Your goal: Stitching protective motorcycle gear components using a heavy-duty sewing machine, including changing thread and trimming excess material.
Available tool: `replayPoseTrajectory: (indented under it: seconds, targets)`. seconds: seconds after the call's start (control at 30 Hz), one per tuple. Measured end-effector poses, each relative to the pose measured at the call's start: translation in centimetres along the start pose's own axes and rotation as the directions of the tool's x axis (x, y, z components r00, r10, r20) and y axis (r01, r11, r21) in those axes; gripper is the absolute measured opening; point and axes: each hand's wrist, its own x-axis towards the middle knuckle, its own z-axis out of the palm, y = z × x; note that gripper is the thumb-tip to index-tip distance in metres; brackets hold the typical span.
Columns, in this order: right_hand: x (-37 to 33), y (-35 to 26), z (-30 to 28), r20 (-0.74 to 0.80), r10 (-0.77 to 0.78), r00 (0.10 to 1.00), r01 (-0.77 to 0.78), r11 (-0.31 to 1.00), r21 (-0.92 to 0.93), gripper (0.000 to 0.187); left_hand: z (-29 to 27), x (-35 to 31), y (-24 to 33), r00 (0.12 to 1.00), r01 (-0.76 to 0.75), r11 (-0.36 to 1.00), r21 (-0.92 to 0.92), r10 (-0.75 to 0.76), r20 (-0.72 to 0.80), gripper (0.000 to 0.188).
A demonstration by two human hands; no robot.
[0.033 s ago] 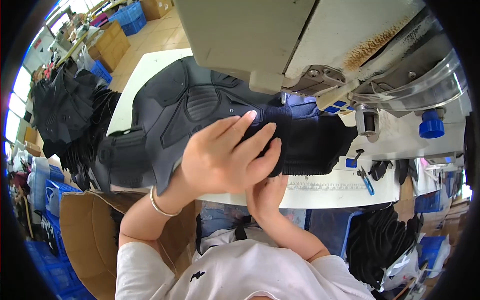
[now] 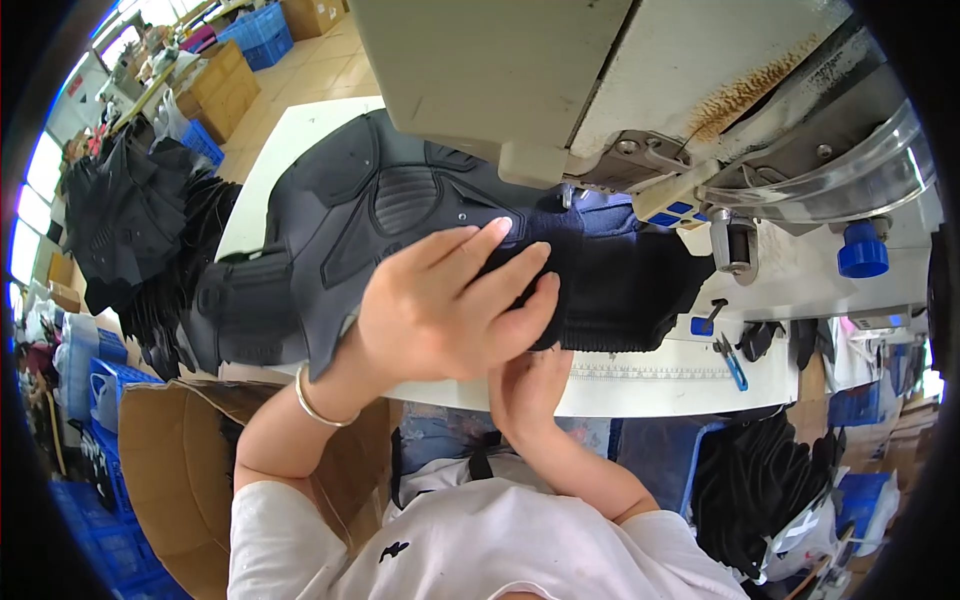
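Note:
A dark grey padded garment panel [image 2: 335,215] with moulded ridges lies across the white table under a sewing machine head [image 2: 500,100]. Black ribbed fabric [image 2: 620,300] and a navy piece [image 2: 605,218] adjoin its right end, below the needle area. My left hand [image 2: 450,305], a bangle at its wrist, rests over the panel's right end. Its fingers are spread and slightly bent on the cloth; its thumb is hidden. Nearer to me, my right hand [image 2: 530,385] reaches to the black fabric's front edge, its fingers out of sight beneath the cloth and left hand.
Blue-handled thread snips [image 2: 735,362] lie right of a ruler strip [image 2: 650,371] on the table. Stacked black panels [image 2: 140,220] hang at left. An open cardboard box [image 2: 165,480] stands below them. More black cloth [image 2: 765,480] is piled at lower right.
My left hand and forearm have shifted very slightly up and left. The panel's left end has also moved up a little. My right hand has barely moved.

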Motion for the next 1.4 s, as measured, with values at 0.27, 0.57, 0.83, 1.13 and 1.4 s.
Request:
replayPoseTrajectory:
  seconds: [0.27,0.57,0.83,1.13,1.4]
  targets:
    - [-0.1,1.0,0.8,0.053,-0.046,0.998,0.046,0.999,0.005,0.034,0.6,-0.8,-3.2,0.999,-0.038,0.988,-0.151,0.041,0.018,0.02]
    - [-0.1,1.2,1.2,0.008,-0.126,0.992,0.126,0.988,-0.088,0.013,0.7,-1.3,-3.8,0.991,0.106,0.957,-0.269,-0.08,0.106,0.03]
    - [-0.6,0.2,2.4,-0.11,-0.134,0.985,0.108,0.97,-0.218,0.016,0.7,-1.0,-3.6,0.98,0.175,0.944,-0.281,-0.14,0.14,0.038]
    - [-0.5,-0.5,3.4,-0.263,-0.145,0.954,0.091,0.974,-0.205,0.009,0.4,-0.6,-2.6,0.949,0.301,0.902,-0.309,-0.253,0.188,0.05]
    - [-0.3,-0.7,0.7,-0.166,-0.139,0.976,0.088,0.954,-0.285,0.023,-1.5,-0.5,0.6,0.851,0.501,0.841,-0.202,-0.438,0.289,0.047]
